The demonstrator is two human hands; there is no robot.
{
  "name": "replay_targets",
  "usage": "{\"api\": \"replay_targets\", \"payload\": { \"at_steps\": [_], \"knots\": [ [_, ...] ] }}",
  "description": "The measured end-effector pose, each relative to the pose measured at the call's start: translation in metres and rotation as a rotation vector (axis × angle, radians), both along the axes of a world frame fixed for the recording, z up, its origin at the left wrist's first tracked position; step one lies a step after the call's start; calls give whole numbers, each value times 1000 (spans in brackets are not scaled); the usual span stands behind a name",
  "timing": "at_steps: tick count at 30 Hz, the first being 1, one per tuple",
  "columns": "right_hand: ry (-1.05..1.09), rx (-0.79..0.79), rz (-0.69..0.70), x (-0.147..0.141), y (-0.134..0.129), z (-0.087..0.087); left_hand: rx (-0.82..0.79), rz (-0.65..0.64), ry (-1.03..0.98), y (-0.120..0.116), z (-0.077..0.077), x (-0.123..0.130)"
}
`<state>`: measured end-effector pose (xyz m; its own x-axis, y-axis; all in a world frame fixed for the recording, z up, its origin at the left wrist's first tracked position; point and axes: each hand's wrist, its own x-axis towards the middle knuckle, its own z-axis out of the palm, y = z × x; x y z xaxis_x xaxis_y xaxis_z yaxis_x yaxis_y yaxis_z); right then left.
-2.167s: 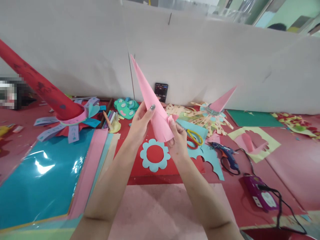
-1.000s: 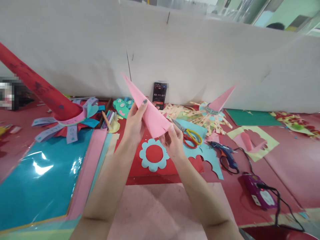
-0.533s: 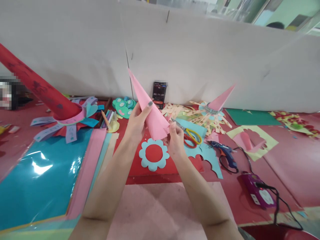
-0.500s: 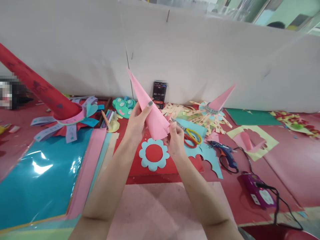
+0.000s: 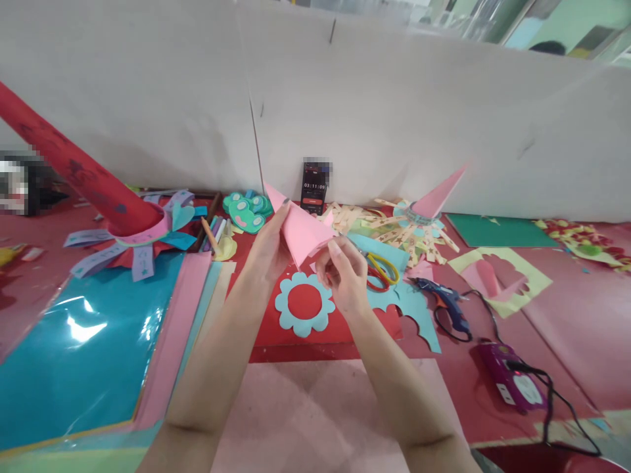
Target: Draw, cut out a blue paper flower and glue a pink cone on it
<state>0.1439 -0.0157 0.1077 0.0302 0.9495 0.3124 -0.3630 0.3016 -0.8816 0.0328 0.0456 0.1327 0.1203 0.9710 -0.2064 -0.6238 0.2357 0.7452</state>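
Observation:
A pink paper cone (image 5: 304, 231) is held up over the middle of the table, its point tipped up to the left. My left hand (image 5: 271, 246) is closed around its side, thumb lying on the paper. At the cone's wide edge, my right hand (image 5: 345, 272) has its fingers curled, thumb and fingertips pinching the rim. Below lies a light blue scalloped paper ring (image 5: 304, 326) on red paper (image 5: 266, 328). Scissors with red and yellow handles (image 5: 384, 268) rest just right of my right hand, their blades partly hidden.
A glue gun (image 5: 451, 309) and a purple power strip (image 5: 510, 381) with cords lie to the right. A phone (image 5: 314, 187) leans on the wall. Finished-looking paper hats stand at left (image 5: 133, 226) and right (image 5: 434, 197). Blue sheets (image 5: 93, 355) lie at the left.
The cone's tip has dropped lower and its wide end has turned toward me. My right hand has shifted slightly along the rim, with its fingers more curled.

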Motion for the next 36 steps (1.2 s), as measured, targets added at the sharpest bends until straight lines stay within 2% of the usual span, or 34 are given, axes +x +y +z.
{"api": "replay_targets", "payload": {
  "at_steps": [6, 12, 18, 28, 36],
  "knots": [
    [6, -30, -5, 0, 1, 0, 43, -22, -22, -1, -2, 0],
    [18, 12, 8, 1, 1, -2, -17, -21, -6, -1, 1, 1],
    [-2, -2, 1, 1, 1, -2, 0, -40, -7, -1, -1, 0],
    [38, -71, -35, 0, 2, -2, 246, 32, 89, 1, -3, -5],
    [88, -99, -18, -2, 3, -1, 316, 91, 161, -1, 1, -7]
  ]
}}
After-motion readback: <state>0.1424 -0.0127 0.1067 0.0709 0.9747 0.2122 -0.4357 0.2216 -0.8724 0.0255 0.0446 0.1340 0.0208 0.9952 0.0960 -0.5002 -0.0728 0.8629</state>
